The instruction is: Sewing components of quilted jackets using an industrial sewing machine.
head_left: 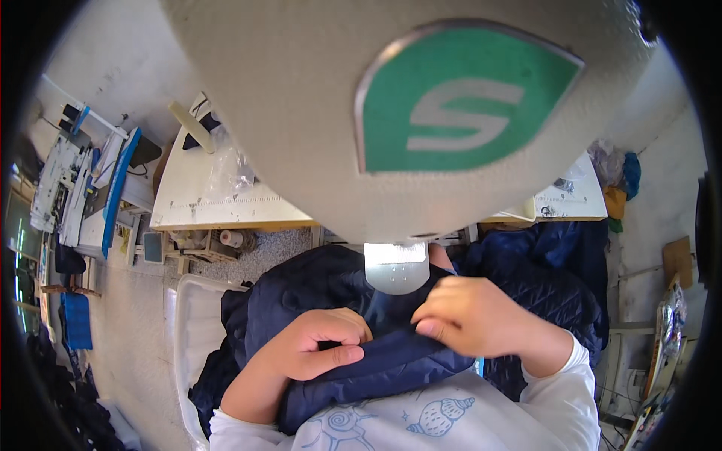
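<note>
A navy blue padded fabric piece point(391, 357), perhaps part of a garment, lies bunched across my lap. On its left part, my left hand point(320, 342) is closed, thumb pressed along the cloth and fingers curled into a fold. Slightly higher and to the right, my right hand point(466, 316) pinches the upper edge of the same fabric between thumb and fingers. Between and just beyond the hands hangs a rounded metal plate point(396, 270). Fingertips of both hands are partly hidden by the folds.
A large grey metal machine body point(293, 98) with a green badge fills the upper middle. Behind it stands a white worktable point(226, 214). More navy quilted cloth point(538, 278) is heaped at right. A white plastic bin point(184, 338) sits at left, near another machine point(98, 195).
</note>
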### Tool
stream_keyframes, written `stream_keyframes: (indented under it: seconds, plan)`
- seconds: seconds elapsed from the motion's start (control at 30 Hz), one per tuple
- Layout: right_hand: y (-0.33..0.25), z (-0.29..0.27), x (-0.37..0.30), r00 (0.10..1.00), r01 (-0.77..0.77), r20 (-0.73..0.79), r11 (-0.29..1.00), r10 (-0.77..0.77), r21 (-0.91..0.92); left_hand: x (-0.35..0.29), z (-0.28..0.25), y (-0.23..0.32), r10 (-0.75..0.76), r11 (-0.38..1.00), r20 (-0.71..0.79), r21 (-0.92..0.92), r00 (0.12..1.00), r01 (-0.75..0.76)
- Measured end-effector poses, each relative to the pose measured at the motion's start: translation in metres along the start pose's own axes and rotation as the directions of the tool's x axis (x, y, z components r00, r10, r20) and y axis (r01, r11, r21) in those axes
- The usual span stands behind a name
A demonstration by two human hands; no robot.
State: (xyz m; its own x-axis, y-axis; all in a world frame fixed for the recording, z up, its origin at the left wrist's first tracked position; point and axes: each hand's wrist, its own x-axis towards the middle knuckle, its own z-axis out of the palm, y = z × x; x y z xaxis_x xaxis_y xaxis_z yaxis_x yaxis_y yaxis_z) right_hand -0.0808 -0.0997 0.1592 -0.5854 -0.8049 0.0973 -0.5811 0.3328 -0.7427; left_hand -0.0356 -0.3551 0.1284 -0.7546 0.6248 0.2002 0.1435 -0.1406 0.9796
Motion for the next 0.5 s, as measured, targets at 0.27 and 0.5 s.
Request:
stream_keyframes:
  seconds: [0.27, 0.5]
  plan:
    - [0.051, 0.008, -0.004, 0.984, 0.035, 0.098, 0.696, -0.150, 0.717, 0.001, -0.002, -0.004, -0.040, 0.999, -0.100, -0.003, 0.994, 0.040]
    - [0.048, -0.010, 0.012, 0.965, -0.211, 0.040, 0.676, 0.258, 0.706, 0.028, -0.032, -0.014, -0.124, 0.979, -0.241, 0.125, 0.962, 0.158]
